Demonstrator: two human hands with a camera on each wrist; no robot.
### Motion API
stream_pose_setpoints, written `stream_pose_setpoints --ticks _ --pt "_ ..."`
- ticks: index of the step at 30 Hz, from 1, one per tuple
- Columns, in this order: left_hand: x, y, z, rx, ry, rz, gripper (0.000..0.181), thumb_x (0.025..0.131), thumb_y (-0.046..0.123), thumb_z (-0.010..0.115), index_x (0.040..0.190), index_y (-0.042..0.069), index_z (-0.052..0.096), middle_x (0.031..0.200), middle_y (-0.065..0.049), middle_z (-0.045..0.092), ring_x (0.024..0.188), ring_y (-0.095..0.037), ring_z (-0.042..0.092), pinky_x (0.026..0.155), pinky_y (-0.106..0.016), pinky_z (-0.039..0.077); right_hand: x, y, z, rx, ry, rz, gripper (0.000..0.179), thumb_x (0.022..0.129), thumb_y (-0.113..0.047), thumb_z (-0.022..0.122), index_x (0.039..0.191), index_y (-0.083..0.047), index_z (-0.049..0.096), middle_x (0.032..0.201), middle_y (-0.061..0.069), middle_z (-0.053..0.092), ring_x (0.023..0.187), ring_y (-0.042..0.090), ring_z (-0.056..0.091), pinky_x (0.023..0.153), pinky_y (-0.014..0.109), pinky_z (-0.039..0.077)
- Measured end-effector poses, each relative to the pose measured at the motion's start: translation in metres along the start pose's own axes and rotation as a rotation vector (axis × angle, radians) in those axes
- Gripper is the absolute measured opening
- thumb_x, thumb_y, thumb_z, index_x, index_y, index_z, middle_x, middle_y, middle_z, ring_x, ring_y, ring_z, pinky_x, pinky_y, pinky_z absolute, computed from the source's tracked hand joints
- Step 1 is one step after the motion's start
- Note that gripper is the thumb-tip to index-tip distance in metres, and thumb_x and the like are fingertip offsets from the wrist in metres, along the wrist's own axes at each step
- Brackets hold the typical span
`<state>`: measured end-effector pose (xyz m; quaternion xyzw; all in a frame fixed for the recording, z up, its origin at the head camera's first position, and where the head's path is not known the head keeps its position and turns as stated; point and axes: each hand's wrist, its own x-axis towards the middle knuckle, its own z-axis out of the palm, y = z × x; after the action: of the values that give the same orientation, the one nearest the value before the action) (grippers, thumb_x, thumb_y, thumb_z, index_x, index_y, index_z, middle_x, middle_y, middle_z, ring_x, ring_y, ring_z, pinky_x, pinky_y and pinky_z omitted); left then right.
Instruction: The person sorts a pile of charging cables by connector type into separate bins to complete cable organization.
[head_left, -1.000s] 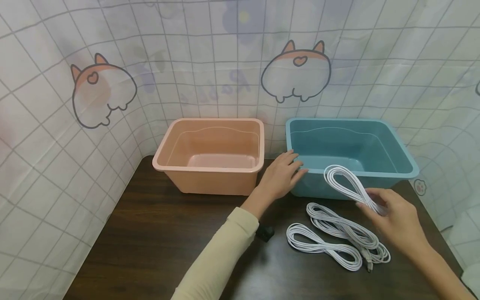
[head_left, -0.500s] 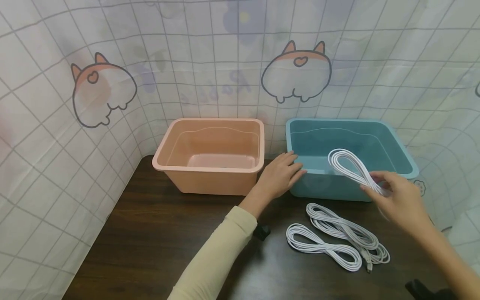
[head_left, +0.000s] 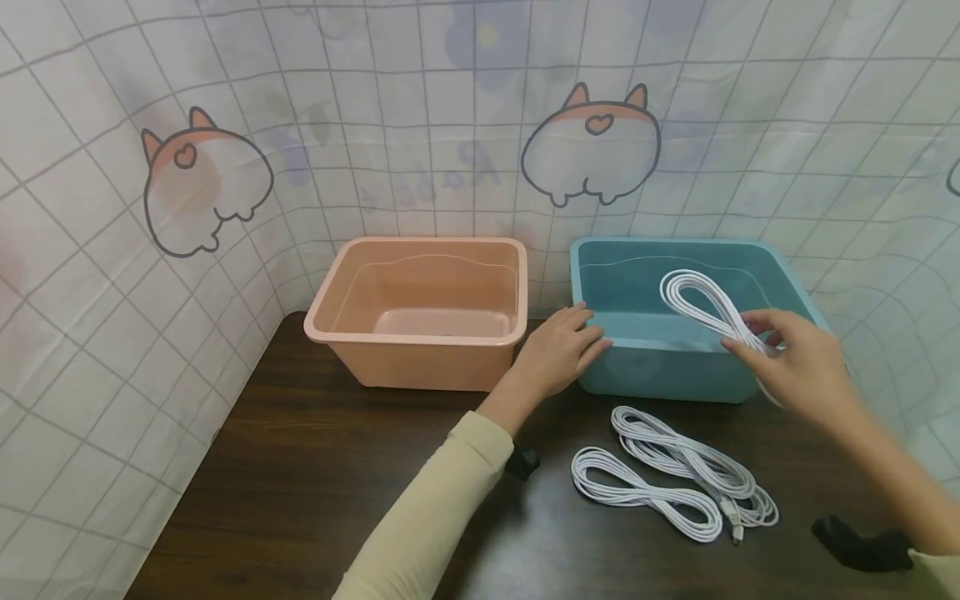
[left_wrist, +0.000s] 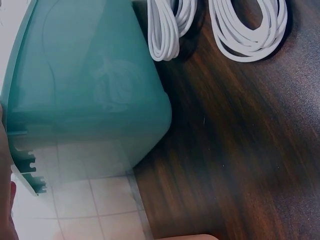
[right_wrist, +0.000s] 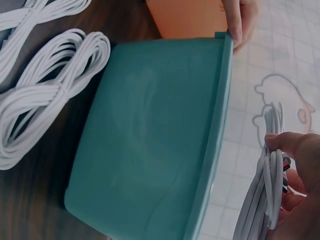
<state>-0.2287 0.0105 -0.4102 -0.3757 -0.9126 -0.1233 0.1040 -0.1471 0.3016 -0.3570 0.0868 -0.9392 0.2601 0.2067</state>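
Observation:
A coiled white cable is pinched between the thumb and fingers of my right hand, raised over the front rim of the blue plastic bin. In the right wrist view the held cable hangs beside the bin's rim, with a small dark and red bit among the fingers. My left hand holds the bin's front left corner, thumb and fingers at the rim. Two more bundled white cables lie on the table in front of the bin: a figure-eight coil and a thicker coil with a plug end.
A peach plastic bin stands left of the blue one. Both sit on a dark wood table against a white grid-patterned curtain. Black wrist gear shows below the left wrist and the right forearm.
My right hand has lifted the held cable up and forward, from in front of the blue bin to over its opening. The left hand and the cables on the table stay nearly still.

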Motion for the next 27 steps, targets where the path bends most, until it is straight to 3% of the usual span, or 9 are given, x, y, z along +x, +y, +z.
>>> stream_pose_setpoints --ticks 5,14,27 --pt "0.000 0.000 -0.001 -0.007 -0.009 -0.008 0.037 0.112 0.035 0.053 0.136 0.014 0.071 0.152 -0.011 0.060 0.153 -0.027 0.044 0.126 -0.037 0.030 0.010 0.000 -0.001 0.006 -0.034 0.000 0.036 0.092 -0.005 0.079 0.120 0.014 0.066 0.105 0.034 0.069 0.088 0.041 0.060 0.060 0.009 0.036" --pt "-0.002 0.000 0.000 -0.012 0.000 -0.004 0.038 0.112 0.037 0.052 0.136 0.015 0.071 0.152 -0.010 0.060 0.153 -0.027 0.043 0.126 -0.037 0.030 0.028 0.002 0.000 0.012 -0.076 0.011 0.033 0.095 -0.006 0.076 0.119 0.014 0.065 0.103 0.033 0.068 0.088 0.041 0.060 0.055 0.017 0.042" --pt "-0.002 0.000 0.001 -0.038 -0.009 -0.018 0.038 0.112 0.036 0.052 0.137 0.015 0.070 0.153 -0.012 0.058 0.155 -0.027 0.041 0.127 -0.037 0.027 0.052 0.004 0.002 -0.005 -0.138 0.027 0.034 0.099 -0.009 0.073 0.120 0.015 0.063 0.103 0.035 0.066 0.085 0.041 0.059 0.053 0.023 0.040"
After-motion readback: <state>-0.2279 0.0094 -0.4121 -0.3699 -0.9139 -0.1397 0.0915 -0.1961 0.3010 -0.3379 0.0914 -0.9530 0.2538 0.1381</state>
